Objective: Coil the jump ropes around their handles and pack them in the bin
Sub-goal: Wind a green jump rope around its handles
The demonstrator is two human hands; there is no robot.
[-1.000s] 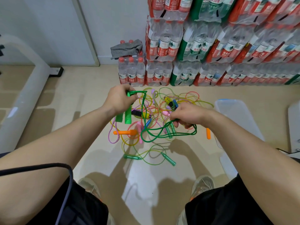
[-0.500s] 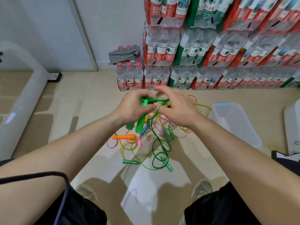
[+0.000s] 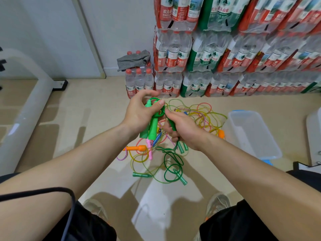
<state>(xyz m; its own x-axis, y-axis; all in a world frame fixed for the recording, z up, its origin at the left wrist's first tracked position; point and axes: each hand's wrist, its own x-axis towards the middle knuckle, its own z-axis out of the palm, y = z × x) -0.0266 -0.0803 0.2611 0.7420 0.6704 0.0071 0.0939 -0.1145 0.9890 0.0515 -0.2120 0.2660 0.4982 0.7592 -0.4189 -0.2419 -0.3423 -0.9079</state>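
Hands work close together, raised above the pile (image 3: 199,117) of loose jump ropes on the floor. The left hand (image 3: 139,113) is clamped round a pair of green handles (image 3: 152,129) held side by side, its thumb pressing the first turns of cord against their upper ends. The right hand (image 3: 182,129), just to the pile's side of the handles, is closed on the green cord (image 3: 172,164). The rest of that cord hangs down in slack loops onto the near edge of the pile. This rope looks light. Its handles are stiff plastic and give the sure grip, while the thin cord is limp, probably springy and a little slick, so each turn likely needs tension and a thumb on it or it may unwind. The hanging loops lie over other ropes and could drag them along. In the pile itself, an orange handle (image 3: 137,148) lies at the left edge among yellow, pink and blue cords. The clear bin (image 3: 251,136) stands just right of the pile, with no rope visible in it. Beyond the pile, bottle packs (image 3: 225,58) are stacked against the wall, a grey cloth (image 3: 133,60) lying on the lowest stack.
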